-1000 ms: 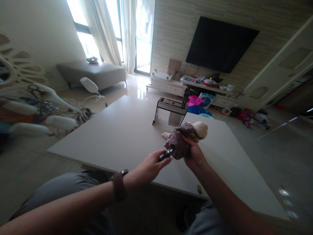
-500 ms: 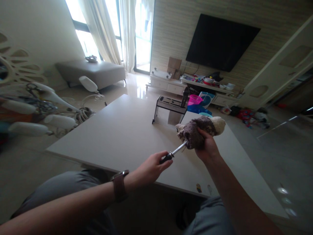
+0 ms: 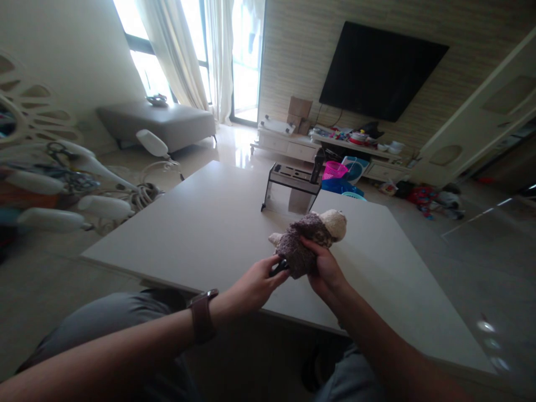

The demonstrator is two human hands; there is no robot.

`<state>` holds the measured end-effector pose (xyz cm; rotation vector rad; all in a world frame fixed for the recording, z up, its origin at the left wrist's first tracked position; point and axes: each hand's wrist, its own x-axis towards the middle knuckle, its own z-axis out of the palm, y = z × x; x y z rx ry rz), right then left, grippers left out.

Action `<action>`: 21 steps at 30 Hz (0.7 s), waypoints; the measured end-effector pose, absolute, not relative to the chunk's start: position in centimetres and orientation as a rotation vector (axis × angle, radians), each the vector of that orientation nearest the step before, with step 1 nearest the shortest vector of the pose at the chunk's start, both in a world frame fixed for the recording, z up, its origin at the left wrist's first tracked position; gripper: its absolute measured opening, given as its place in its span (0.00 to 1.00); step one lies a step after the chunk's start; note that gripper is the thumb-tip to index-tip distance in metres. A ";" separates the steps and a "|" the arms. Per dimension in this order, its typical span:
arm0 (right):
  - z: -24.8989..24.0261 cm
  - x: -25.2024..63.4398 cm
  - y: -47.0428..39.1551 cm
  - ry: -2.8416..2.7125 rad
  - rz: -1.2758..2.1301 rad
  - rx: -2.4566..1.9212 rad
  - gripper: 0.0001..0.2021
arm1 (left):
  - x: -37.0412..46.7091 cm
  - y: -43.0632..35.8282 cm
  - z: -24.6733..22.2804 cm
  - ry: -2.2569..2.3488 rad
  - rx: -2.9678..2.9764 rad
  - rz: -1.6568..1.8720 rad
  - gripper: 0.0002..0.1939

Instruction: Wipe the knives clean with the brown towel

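Observation:
My left hand is closed around the black handle of a sharpening steel. Its metal rod is hidden by a bunched brown and cream cloth. My right hand grips this cloth from the right, thumb on top, close to my left fingers. Both hands are above the near part of the white table. Just beyond the cloth stands a knife block with clear sides and a slotted top, one black handle rising from its right end.
Past the table's far edge are a pink basket and blue tubs. White lamp-like parts and cables lie at the left. A low cabinet with clutter stands under a wall television.
My right hand and the cloth have slid left and down along the rod, up to the handle. The rod, visible before, is now covered. My left hand has barely moved.

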<state>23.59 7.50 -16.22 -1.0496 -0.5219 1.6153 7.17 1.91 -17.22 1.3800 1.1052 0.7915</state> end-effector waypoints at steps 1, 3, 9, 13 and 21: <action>-16.3 23.6 7.5 -0.519 1.622 -1.051 0.15 | 7.2 1.9 -17.3 1.105 1.375 0.798 0.22; -16.5 23.7 7.6 -0.523 1.637 -1.055 0.16 | 7.2 2.0 -17.3 1.109 1.364 0.808 0.22; -16.5 24.1 8.0 -0.550 1.655 -1.035 0.15 | 7.2 1.9 -17.1 1.117 1.365 0.819 0.22; -16.4 24.0 7.9 -0.531 1.648 -1.039 0.15 | 7.2 1.9 -17.2 1.118 1.377 0.822 0.23; -16.4 22.6 8.2 -0.533 1.647 -1.021 0.15 | 6.0 2.3 -17.9 1.125 1.388 0.801 0.23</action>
